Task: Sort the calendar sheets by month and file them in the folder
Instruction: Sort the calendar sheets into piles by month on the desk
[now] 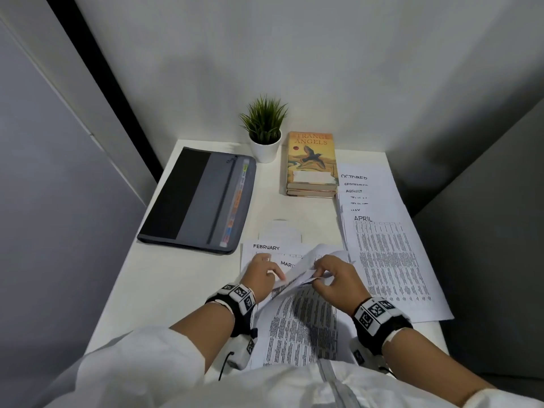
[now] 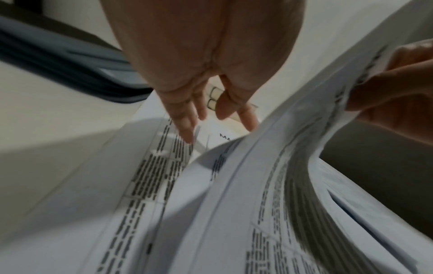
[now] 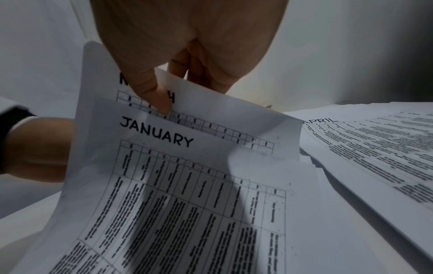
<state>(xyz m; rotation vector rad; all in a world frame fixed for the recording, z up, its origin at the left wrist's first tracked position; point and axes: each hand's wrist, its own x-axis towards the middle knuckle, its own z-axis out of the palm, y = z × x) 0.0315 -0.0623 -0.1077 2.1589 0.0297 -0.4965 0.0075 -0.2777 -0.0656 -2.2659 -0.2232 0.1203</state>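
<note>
Printed calendar sheets lie at the front of the white table (image 1: 176, 290). My right hand (image 1: 319, 273) pinches the top edge of the MARCH sheet (image 3: 211, 111) and holds it curled up, thumb (image 3: 159, 100) on its title. The JANUARY sheet (image 3: 157, 133) curves up just in front of it. My left hand (image 1: 275, 273) rests with straight fingers (image 2: 187, 129) on the flat sheets beside the lifted one, just below the FEBRUARY sheet (image 1: 266, 247). At the right lies a fanned pile with APRIL (image 1: 388, 254) on top and later months up to OCTOBER (image 1: 362, 178) behind. The grey and black folder (image 1: 200, 198) lies closed at the left.
A small potted plant (image 1: 265, 134) and a stack of books (image 1: 312, 160) stand at the back of the table against the wall. A white card (image 1: 279, 231) lies beyond the FEBRUARY sheet. Grey partition walls close in on both sides.
</note>
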